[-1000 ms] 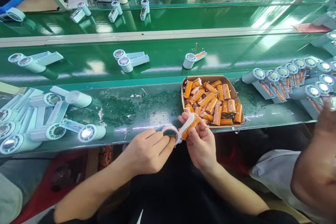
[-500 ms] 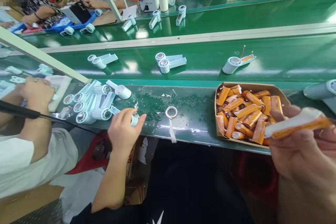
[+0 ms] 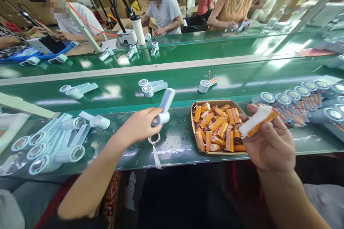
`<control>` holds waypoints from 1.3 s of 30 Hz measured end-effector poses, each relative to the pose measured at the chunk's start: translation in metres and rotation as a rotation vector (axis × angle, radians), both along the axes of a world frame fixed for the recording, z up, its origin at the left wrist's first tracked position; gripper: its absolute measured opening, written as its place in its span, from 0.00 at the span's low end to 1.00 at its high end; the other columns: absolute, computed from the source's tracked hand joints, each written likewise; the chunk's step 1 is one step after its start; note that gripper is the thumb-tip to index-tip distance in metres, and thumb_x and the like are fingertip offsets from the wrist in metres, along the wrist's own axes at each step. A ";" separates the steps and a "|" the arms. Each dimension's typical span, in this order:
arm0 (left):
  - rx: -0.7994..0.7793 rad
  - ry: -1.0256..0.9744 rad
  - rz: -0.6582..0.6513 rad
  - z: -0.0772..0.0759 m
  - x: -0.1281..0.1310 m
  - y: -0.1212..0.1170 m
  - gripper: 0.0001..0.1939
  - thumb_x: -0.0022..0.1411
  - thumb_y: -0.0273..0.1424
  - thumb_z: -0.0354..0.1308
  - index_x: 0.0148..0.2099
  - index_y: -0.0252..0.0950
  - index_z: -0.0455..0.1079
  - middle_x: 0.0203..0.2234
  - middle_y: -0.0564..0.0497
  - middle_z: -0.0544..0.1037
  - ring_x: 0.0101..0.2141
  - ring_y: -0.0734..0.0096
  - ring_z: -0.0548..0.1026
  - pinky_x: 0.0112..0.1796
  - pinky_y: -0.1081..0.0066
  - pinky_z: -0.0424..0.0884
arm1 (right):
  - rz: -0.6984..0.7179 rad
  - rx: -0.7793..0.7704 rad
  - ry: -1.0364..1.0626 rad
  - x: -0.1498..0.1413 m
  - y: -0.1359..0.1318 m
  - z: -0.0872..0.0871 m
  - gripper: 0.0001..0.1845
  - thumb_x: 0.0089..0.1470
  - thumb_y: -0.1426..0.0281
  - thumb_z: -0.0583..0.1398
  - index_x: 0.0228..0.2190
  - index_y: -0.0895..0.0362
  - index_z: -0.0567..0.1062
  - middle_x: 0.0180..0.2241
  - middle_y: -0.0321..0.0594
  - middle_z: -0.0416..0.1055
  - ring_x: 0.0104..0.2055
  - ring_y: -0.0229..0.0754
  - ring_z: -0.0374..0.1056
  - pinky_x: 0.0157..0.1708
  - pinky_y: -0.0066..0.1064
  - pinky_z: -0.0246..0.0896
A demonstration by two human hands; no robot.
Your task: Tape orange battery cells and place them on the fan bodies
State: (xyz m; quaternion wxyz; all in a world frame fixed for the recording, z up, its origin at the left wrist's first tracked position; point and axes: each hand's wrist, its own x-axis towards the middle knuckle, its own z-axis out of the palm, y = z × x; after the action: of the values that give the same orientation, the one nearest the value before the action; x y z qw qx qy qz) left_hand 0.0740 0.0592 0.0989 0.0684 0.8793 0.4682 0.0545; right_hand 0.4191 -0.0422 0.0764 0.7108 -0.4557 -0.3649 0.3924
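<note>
My left hand [image 3: 139, 123] is closed around a light-blue handheld fan housing [image 3: 167, 102], its handle pointing up and away above the bench. Just below it lies a roll of white tape [image 3: 154, 138] with a loose tail hanging toward the bench edge. In my right hand [image 3: 274, 146], fingers and thumb grip an orange-wrapped battery [image 3: 258, 121] with a white strip along its upper face. Beside that hand stands a cardboard tray [image 3: 197, 146] heaped with similar orange batteries [image 3: 215, 125].
More fan housings [image 3: 51, 150] are piled at left. Fan bodies with batteries and wires [image 3: 292, 96] stand in rows at right. Several housings [image 3: 150, 87] lie on the green conveyor [image 3: 177, 75]. Across it, people sit near a white device [image 3: 127, 37] with a cylinder.
My left hand has lifted a fan housing from the pile and carried it right, over the tape roll. The view has swung right and up. My right hand still holds the battery.
</note>
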 end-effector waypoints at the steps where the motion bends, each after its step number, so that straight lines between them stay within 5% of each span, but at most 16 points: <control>1: -0.084 0.077 -0.113 0.003 0.018 0.029 0.28 0.66 0.35 0.60 0.66 0.39 0.71 0.58 0.45 0.80 0.51 0.59 0.81 0.49 0.67 0.76 | 0.041 0.041 -0.039 -0.002 0.004 0.002 0.16 0.62 0.58 0.67 0.52 0.37 0.81 0.59 0.37 0.79 0.53 0.53 0.81 0.52 0.52 0.80; 5: -0.151 0.434 -0.193 0.007 0.083 0.124 0.29 0.58 0.20 0.61 0.61 0.39 0.76 0.60 0.42 0.77 0.54 0.57 0.78 0.52 0.67 0.74 | 0.148 0.104 -0.215 -0.007 0.011 0.009 0.21 0.67 0.56 0.63 0.59 0.40 0.75 0.62 0.44 0.77 0.54 0.54 0.80 0.50 0.50 0.81; 8: -0.122 0.481 -0.148 -0.003 0.112 0.155 0.20 0.55 0.19 0.63 0.49 0.37 0.82 0.55 0.39 0.80 0.52 0.50 0.79 0.50 0.62 0.75 | 0.177 0.105 -0.232 -0.002 0.012 0.011 0.25 0.68 0.57 0.62 0.64 0.39 0.69 0.60 0.45 0.77 0.52 0.54 0.82 0.48 0.49 0.82; 11: -0.083 0.466 -0.107 -0.019 0.126 0.161 0.13 0.59 0.25 0.65 0.47 0.35 0.83 0.51 0.35 0.81 0.52 0.44 0.78 0.49 0.57 0.76 | 0.234 0.139 -0.222 0.006 0.020 0.015 0.26 0.68 0.61 0.63 0.64 0.34 0.66 0.57 0.41 0.80 0.51 0.50 0.82 0.48 0.46 0.81; 14: -0.035 0.430 -0.073 -0.033 0.131 0.160 0.15 0.64 0.29 0.63 0.51 0.32 0.82 0.48 0.30 0.82 0.52 0.41 0.79 0.50 0.51 0.75 | 0.307 0.146 -0.324 0.011 0.043 0.020 0.18 0.67 0.60 0.65 0.56 0.41 0.71 0.54 0.42 0.82 0.51 0.48 0.81 0.50 0.45 0.79; 19: 0.001 0.405 -0.114 -0.040 0.134 0.162 0.13 0.65 0.29 0.63 0.49 0.31 0.82 0.45 0.28 0.82 0.53 0.39 0.78 0.50 0.51 0.75 | 0.383 0.060 -0.495 0.005 0.110 0.022 0.23 0.59 0.57 0.69 0.52 0.51 0.73 0.46 0.45 0.84 0.42 0.44 0.80 0.44 0.41 0.78; 24: -0.002 0.396 -0.182 -0.041 0.156 0.165 0.11 0.66 0.27 0.63 0.49 0.38 0.82 0.46 0.36 0.84 0.54 0.47 0.79 0.55 0.49 0.72 | 0.400 0.023 -0.639 -0.008 0.170 0.015 0.26 0.52 0.58 0.69 0.50 0.56 0.77 0.35 0.40 0.83 0.36 0.44 0.79 0.41 0.39 0.77; 27: -0.011 0.398 -0.180 -0.043 0.164 0.168 0.12 0.65 0.24 0.64 0.49 0.37 0.82 0.45 0.36 0.84 0.51 0.46 0.82 0.55 0.46 0.73 | 0.430 0.013 -0.753 -0.010 0.182 0.010 0.23 0.52 0.59 0.67 0.48 0.56 0.78 0.33 0.39 0.83 0.35 0.44 0.80 0.41 0.39 0.77; 34: -0.022 0.338 -0.237 -0.048 0.145 0.176 0.13 0.64 0.24 0.63 0.49 0.31 0.82 0.46 0.32 0.84 0.51 0.48 0.82 0.54 0.58 0.76 | 0.418 0.043 -0.914 0.001 0.179 0.003 0.20 0.57 0.60 0.64 0.49 0.56 0.77 0.34 0.40 0.84 0.35 0.43 0.80 0.41 0.38 0.76; 39: -0.069 0.264 -0.258 -0.048 0.144 0.184 0.12 0.61 0.23 0.63 0.45 0.33 0.84 0.44 0.36 0.85 0.50 0.52 0.82 0.53 0.63 0.75 | 0.360 0.004 -1.054 0.006 0.201 -0.006 0.16 0.61 0.64 0.62 0.50 0.54 0.75 0.36 0.41 0.85 0.40 0.45 0.82 0.45 0.39 0.74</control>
State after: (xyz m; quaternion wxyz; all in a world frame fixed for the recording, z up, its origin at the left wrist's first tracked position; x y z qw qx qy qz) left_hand 0.2180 0.2432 0.0509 0.0429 0.9287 0.3581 -0.0864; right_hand 0.4247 0.1592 0.0702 0.3546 -0.5196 -0.7439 0.2257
